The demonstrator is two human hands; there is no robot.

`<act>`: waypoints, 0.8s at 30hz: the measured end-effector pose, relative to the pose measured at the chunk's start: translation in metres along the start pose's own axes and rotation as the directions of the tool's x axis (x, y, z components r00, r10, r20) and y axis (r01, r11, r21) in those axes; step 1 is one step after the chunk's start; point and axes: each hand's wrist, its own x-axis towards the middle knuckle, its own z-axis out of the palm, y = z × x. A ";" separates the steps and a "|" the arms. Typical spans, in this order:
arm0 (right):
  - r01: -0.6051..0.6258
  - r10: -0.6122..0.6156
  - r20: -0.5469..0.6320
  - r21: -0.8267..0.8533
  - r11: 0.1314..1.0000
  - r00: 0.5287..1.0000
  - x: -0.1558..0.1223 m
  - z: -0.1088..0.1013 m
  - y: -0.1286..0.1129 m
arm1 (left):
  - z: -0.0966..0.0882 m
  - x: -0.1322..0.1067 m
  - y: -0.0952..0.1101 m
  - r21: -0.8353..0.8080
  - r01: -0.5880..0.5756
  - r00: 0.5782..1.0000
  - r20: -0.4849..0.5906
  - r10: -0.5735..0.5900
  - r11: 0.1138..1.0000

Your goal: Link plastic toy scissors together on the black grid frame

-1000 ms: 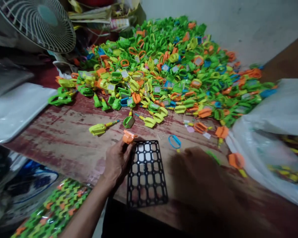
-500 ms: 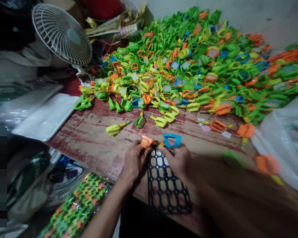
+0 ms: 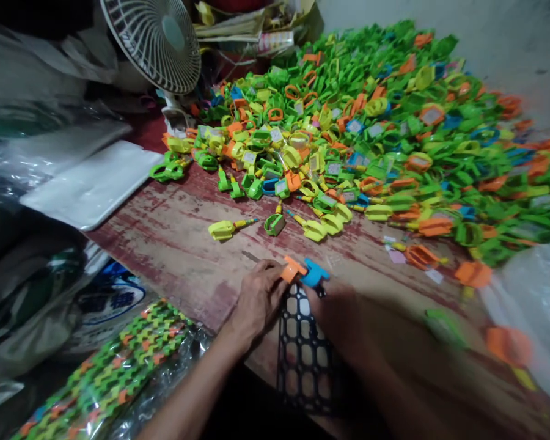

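A black plastic grid (image 3: pixel 297 366) with rounded openings lies at the table's near edge, between my forearms. My left hand (image 3: pixel 259 299) is closed at its upper left corner, fingertips against an orange plastic toy piece (image 3: pixel 293 269). My right hand (image 3: pixel 337 311) covers the grid's upper right side, its fingers closed on a blue plastic toy piece (image 3: pixel 315 273). Orange and blue pieces sit side by side at the grid's top end. White shows through an upper opening. The right fingertips are partly hidden and blurred.
A large heap of green, yellow, orange and blue toy pieces (image 3: pixel 348 128) covers the back of the table (image 3: pixel 165 220). A fan (image 3: pixel 169 36) and white plastic bags (image 3: pixel 96 183) stand left. Below left lies a bagged, filled pack (image 3: pixel 114 366). Loose pieces and a clear bag (image 3: pixel 531 299) lie right.
The blue piece has turned and moved left, up against the orange one. My right hand has tipped over the grid and hides more of its right side. The view has shifted.
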 end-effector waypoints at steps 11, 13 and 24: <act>-0.067 0.063 0.040 0.109 0.992 0.997 -0.002 -0.001 -0.002 | -0.002 0.003 -0.001 -0.067 0.018 0.999 0.033 -0.015 0.998; -0.060 0.058 0.022 0.133 0.989 0.998 -0.001 -0.001 -0.003 | -0.002 0.002 -0.001 -0.074 0.007 0.999 0.036 -0.004 0.997; 0.166 -0.157 -0.058 0.207 0.964 0.986 -0.004 0.001 0.019 | -0.005 0.006 0.000 -0.007 0.010 1.000 -0.011 -0.010 1.000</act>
